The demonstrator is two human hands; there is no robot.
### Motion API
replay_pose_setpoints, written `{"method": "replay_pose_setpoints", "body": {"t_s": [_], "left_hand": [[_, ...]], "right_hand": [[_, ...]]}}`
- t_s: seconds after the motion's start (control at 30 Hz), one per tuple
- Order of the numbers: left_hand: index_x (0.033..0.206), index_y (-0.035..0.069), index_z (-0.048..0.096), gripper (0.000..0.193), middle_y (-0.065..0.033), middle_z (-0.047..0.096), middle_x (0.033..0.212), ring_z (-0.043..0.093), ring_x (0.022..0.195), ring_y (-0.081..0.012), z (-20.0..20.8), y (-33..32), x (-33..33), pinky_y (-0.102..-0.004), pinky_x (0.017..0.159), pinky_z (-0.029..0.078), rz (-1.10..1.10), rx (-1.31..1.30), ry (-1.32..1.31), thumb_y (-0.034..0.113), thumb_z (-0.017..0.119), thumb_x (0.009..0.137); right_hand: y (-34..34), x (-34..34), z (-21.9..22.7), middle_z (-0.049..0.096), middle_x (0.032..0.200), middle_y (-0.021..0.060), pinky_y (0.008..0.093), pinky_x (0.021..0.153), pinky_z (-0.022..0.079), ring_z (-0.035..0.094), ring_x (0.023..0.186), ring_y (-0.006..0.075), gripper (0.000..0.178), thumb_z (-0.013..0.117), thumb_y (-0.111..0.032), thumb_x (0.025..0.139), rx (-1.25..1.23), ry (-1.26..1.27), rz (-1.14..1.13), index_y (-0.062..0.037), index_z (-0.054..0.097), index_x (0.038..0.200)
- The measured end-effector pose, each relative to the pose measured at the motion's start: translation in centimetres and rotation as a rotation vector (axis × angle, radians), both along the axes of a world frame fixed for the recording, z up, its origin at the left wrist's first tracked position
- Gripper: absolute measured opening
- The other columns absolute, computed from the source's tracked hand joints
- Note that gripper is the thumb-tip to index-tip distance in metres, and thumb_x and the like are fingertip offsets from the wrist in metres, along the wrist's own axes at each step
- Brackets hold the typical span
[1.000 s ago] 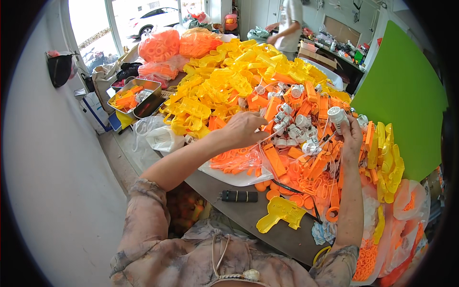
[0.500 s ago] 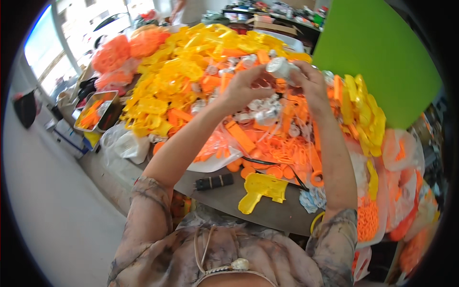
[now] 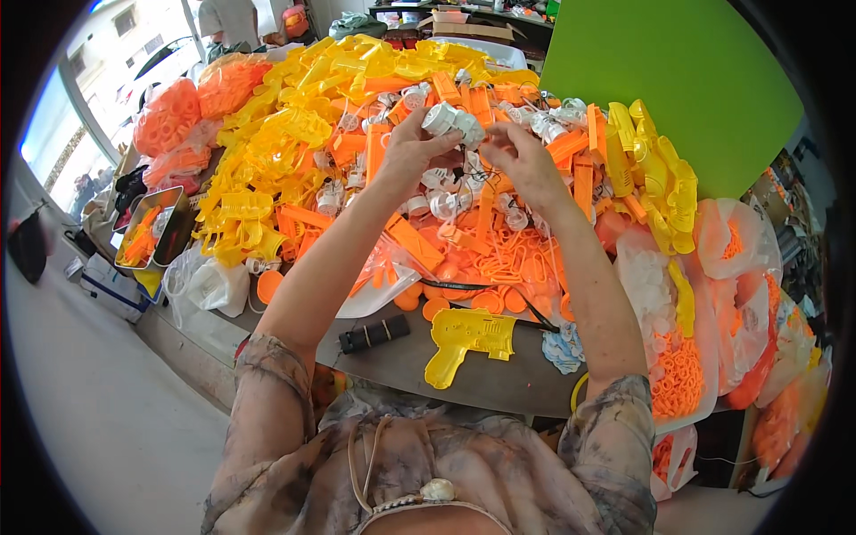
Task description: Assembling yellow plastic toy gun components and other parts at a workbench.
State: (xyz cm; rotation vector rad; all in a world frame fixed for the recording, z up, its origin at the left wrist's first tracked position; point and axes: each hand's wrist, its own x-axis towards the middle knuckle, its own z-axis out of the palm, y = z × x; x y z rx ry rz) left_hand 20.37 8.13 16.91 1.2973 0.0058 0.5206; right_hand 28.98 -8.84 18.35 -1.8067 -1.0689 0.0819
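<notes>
My left hand (image 3: 410,156) is closed on a white round plastic part with a ribbed, stepped body (image 3: 453,123), raised above the heap. Just to its right, my right hand (image 3: 526,162) has its fingers slightly curled and apart, the tips close to the white part. Whether they touch it is hard to make out. Thin dark wires show among the white parts (image 3: 446,203) below my hands. On the grey table (image 3: 392,370) nearest me lies a yellow toy gun shell half (image 3: 468,339), beside a black cylindrical object (image 3: 374,334).
Yellow plastic shells (image 3: 267,134) and orange pieces (image 3: 415,241) are heaped across the table. Bags of orange parts (image 3: 678,374) stand at the right, a metal tin (image 3: 156,227) at the left. A green panel (image 3: 669,89) rises at the back right. Another person (image 3: 227,22) is at the far left.
The white part has passed from my right hand to my left. My right hand has come off it and sits just to its right. The view has shifted slightly.
</notes>
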Motion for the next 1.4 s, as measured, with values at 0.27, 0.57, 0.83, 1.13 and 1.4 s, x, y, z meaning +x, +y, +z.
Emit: {"method": "replay_pose_setpoints", "body": {"t_s": [0.27, 0.57, 0.83, 1.13, 1.4], "left_hand": [[0.120, -0.001, 0.047, 0.045, -0.0088, 0.063, 0.094, 0.064, 0.072, -0.0158, -1.8, 0.4, -0.4, -0.0284, 0.064, 0.052, 0.103, 0.217, 0.119, 0.013, 0.068, 0.083], [0.115, -0.002, 0.049, 0.045, -0.0053, 0.060, 0.075, 0.057, 0.054, -0.0104, -4.3, 0.8, -1.8, -0.0236, 0.044, 0.041, 0.202, 0.276, 0.243, 0.015, 0.071, 0.081], [0.113, -0.002, 0.051, 0.042, -0.0051, 0.061, 0.075, 0.058, 0.054, -0.0107, -6.7, 1.6, -3.0, -0.0236, 0.047, 0.046, 0.257, 0.193, 0.316, 0.013, 0.071, 0.080], [0.117, 0.000, 0.049, 0.040, -0.0091, 0.063, 0.088, 0.065, 0.067, -0.0160, -8.4, 1.6, -4.4, -0.0277, 0.054, 0.054, 0.302, 0.180, 0.115, 0.011, 0.067, 0.083], [0.113, 0.000, 0.050, 0.037, -0.0076, 0.063, 0.091, 0.064, 0.069, -0.0129, -8.9, 2.7, -6.0, -0.0256, 0.053, 0.054, 0.325, 0.105, 0.216, 0.007, 0.068, 0.082]], "right_hand": [[0.3, -1.9, -4.6, 0.061, 0.096, 0.0106, 0.0294, 0.077, 0.046, 0.059, 0.087, 0.0186, 0.025, 0.065, -0.016, 0.084, -0.032, -0.135, 0.001, -0.0003, 0.061, 0.104], [0.8, -3.3, -5.4, 0.062, 0.099, 0.0089, 0.0267, 0.076, 0.046, 0.058, 0.089, 0.0132, 0.021, 0.064, -0.017, 0.086, -0.021, 0.145, 0.053, 0.0002, 0.061, 0.099], [0.6, -4.0, -8.3, 0.058, 0.115, 0.0160, 0.0412, 0.095, 0.042, 0.057, 0.106, 0.0307, 0.052, 0.070, -0.030, 0.080, -0.112, -0.267, 0.137, -0.0024, 0.052, 0.120], [1.3, -4.6, -5.3, 0.056, 0.093, 0.0101, 0.0423, 0.079, 0.042, 0.056, 0.092, 0.0276, 0.044, 0.071, -0.024, 0.074, -0.336, -0.820, -0.052, -0.0123, 0.057, 0.114], [3.3, -4.7, -6.4, 0.055, 0.099, 0.0094, 0.0427, 0.081, 0.039, 0.055, 0.097, 0.0267, 0.043, 0.071, -0.026, 0.076, -0.418, -0.812, 0.013, -0.0156, 0.057, 0.115]]}}
